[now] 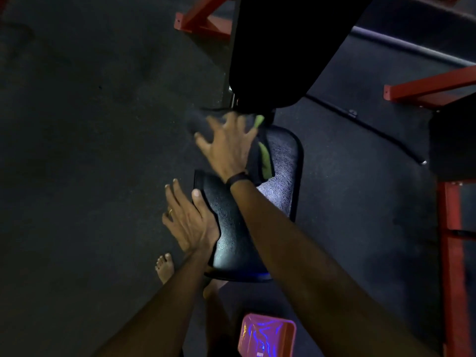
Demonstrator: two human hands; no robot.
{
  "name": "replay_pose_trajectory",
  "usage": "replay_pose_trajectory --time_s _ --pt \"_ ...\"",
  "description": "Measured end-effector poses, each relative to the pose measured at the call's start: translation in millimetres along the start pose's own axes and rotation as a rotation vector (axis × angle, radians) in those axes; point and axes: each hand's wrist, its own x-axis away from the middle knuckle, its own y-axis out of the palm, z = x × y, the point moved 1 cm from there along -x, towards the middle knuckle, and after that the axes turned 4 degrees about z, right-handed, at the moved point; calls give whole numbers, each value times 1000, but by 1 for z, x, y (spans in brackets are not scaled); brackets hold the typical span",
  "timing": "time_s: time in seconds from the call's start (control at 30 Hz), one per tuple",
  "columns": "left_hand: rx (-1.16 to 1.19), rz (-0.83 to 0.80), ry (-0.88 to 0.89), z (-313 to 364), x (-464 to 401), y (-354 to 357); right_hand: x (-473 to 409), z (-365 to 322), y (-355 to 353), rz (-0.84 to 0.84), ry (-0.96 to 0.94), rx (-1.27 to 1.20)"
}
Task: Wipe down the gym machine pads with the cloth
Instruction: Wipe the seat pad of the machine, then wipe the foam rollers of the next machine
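A black textured seat pad (280,173) lies in the middle of the head view, with a black back pad (273,47) rising above its far end. My right hand (226,145) presses a dark cloth with green edging (265,155) flat on the far left part of the seat pad, fingers spread and blurred. My left hand (188,217) rests on the seat pad's left edge, thumb on top and fingers straight down the side.
Red steel frame bars stand at the top (201,19) and along the right (453,253). A pink tray (266,336) sits on the dark rubber floor (90,150) below the seat. My bare foot (164,266) is beside the seat's near left corner.
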Motion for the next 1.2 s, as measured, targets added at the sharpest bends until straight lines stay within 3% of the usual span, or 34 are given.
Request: replay_pose_trajectory --time_s 0.07,0.13,0.23,0.27,0.3,0.4,0.47,0.5,0.6,0.63,0.67,0.77,0.83,0.87,1.0,1.07,1.2 --pt "16 0 -13 1 -2 -2 22 5 -5 -17 -203 -16" --pt "26 -15 -40 2 -2 -2 24 51 -7 27 -153 -11" --pt "32 -32 -31 0 -1 -3 17 105 -16 33 517 3" --pt "36 -31 -23 0 -1 -2 20 98 -18 23 621 25" --pt "40 -32 -20 -1 -1 -1 25 80 -19 28 545 33" --pt "72 -28 -34 -2 -1 0 68 21 -15 -30 -161 -92" --pt "118 -25 -53 -1 -3 -3 76 40 -13 -28 -348 -59" --pt "141 -33 -56 -1 -2 -5 69 64 -12 -5 -252 -18" --pt "192 -41 -28 -1 1 -6 60 113 -23 33 484 4" --pt "212 -50 -28 -1 1 -7 69 102 -27 36 606 28" --pt "245 -58 -41 -1 1 -8 83 81 -30 30 566 75" --pt "473 -43 -40 -8 1 -21 151 26 -36 3 17 -78" --pt "560 -4 6 -24 5 -33 170 48 -40 -7 -228 -67" --pt "580 6 7 -35 6 -41 168 70 -40 9 -199 -42" --pt "558 -13 -5 -61 -2 -72 163 99 -46 44 626 -20" --pt "535 -51 7 -64 -8 -85 184 59 -47 45 633 70" --pt "466 -307 -46 -72 -13 -99 233 -6 -52 -48 269 23"
